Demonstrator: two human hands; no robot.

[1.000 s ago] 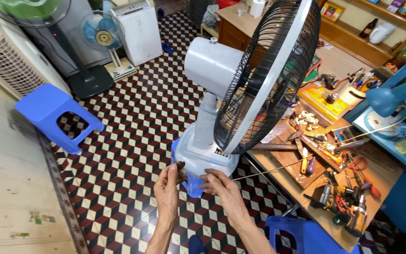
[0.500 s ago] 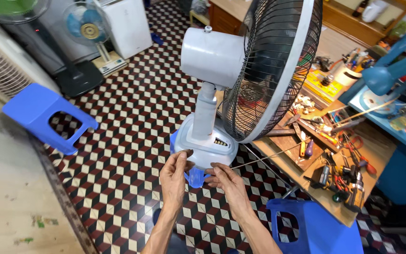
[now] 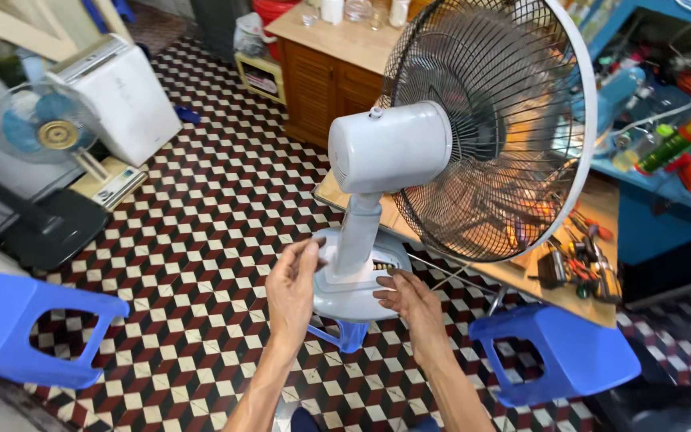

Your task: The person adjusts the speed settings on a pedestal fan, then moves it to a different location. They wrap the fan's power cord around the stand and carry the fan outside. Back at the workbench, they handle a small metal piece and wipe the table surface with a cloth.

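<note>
Grey fan base (image 3: 353,292) between both hands

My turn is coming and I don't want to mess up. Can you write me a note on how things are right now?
Left hand: fingers touch the left rim of the fan base, gripping nothing.
Right hand: fingers rest on the base's right side, by the button panel.
The grey table fan stands upright on a small blue stool, cage on.
Blue stools sit either side; tools lie on the wooden bench.
Nothing looks taken apart.
</note>
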